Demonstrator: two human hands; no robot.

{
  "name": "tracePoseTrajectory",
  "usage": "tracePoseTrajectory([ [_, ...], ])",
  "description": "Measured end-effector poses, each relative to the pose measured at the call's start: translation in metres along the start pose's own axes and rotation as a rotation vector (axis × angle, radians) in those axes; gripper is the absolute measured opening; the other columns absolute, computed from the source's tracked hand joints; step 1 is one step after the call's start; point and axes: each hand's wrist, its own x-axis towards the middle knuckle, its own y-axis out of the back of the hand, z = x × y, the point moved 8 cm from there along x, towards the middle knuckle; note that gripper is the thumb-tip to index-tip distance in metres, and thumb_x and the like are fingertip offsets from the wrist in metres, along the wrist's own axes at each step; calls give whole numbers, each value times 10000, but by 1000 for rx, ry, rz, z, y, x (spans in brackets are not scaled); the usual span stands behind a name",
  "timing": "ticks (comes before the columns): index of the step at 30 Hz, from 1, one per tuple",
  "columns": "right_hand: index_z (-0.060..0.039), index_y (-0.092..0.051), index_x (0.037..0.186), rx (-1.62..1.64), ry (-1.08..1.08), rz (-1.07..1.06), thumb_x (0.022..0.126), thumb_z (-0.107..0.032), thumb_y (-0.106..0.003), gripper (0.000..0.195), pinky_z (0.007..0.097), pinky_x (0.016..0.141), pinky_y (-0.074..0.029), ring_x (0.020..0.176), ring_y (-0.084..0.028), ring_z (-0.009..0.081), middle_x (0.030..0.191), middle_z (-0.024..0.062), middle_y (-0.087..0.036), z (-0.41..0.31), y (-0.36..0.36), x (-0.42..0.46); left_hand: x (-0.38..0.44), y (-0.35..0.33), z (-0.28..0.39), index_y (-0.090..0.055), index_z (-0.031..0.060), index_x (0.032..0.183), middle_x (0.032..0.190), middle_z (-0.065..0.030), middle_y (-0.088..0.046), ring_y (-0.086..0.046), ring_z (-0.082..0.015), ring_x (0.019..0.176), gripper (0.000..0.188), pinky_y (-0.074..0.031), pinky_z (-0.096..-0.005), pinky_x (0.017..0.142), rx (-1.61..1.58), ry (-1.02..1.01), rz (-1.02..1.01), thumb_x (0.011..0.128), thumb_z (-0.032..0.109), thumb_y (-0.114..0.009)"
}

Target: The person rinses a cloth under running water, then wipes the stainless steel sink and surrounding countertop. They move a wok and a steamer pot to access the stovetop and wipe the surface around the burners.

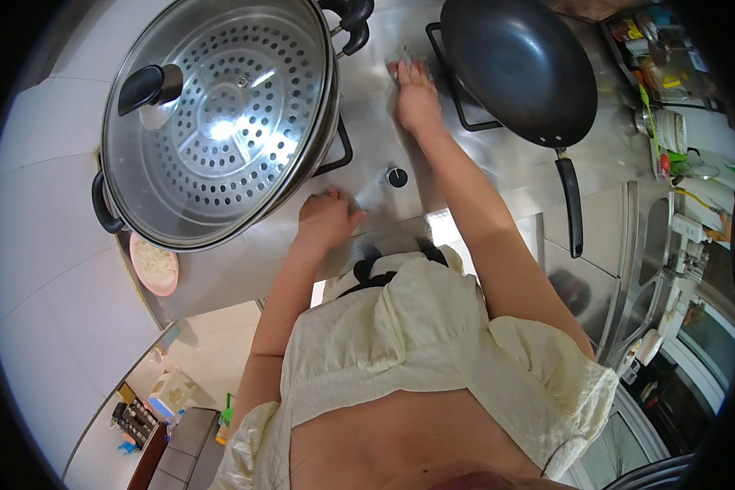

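My right hand [418, 101] reaches forward onto the stainless-steel cooktop [373, 131], palm down. Its fingers press on what looks like a small grey cloth [394, 72], mostly hidden under them. My left hand [326, 215] rests near the cooktop's front edge with its thumb apart from loosely bent fingers, nothing visible in it. Left of my hands stands a large steel steamer pot [327, 162] under a glass lid [159, 144] with a black knob. A dark wok [520, 67] sits to the right of my right hand. Between my forearms is a black control knob [397, 177].
The wok's black handle [569, 208] juts past the front edge. Black pan supports [345, 147] show beside the pot. A pink dish [154, 264] with pale contents lies at the left wall. Jars and utensils crowd a rack [661, 55] at far right.
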Motion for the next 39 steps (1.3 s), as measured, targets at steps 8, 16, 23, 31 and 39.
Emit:
tracePoseTrajectory([
  [8, -205, -333, 1470, -104, 220, -165, 874, -138, -458, 613, 412, 1148, -216, 1443, -207, 260, 1575, 90, -188, -67, -16, 39, -2, 0, 3, -595, -26, 1072, 1055, -166, -621, -639, -342, 879, 553, -508, -406, 810, -3, 4, 196, 835, 473, -608],
  [16, -169, -330, 1471, 49, 131, -148, 901, -115, -393, 576, 419, 1144, -222, 1441, -214, 255, 1563, 100, -223, -26, -6, -30, -5, 2, -7, -579, 24, 1107, 1109, -132, -594, -627, -302, 938, 492, -507, -412, 797, -50, -9, 123, 871, 455, -568],
  [23, -143, -300, 1475, 53, -202, 246, 863, -185, -456, 633, 442, 1147, -200, 1448, -154, 315, 1543, 188, -218, 15, -14, 100, -13, 6, -5, -559, 40, 1121, 1114, -113, -584, -623, -260, 964, 480, -505, -405, 770, -73, -54, 236, 869, 448, -561],
  [31, -227, -291, 1493, 63, 101, -68, 876, -151, -397, 630, 423, 1169, -141, 1458, -160, 225, 1578, 66, -191, -69, -23, 109, -16, 13, -4, -565, 35, 1070, 1116, -117, -610, -642, -273, 906, 450, -516, -414, 739, -73, -28, 209, 870, 438, -566],
  [39, -242, -357, 1460, 48, 484, -225, 877, -86, -475, 615, 446, 1153, -209, 1444, -207, 241, 1569, 70, -214, -71, -21, 13, -3, 3, -9, -572, 61, 1096, 1076, -161, -627, -641, -353, 866, 479, -503, -454, 729, -111, -51, 99, 901, 493, -500],
])
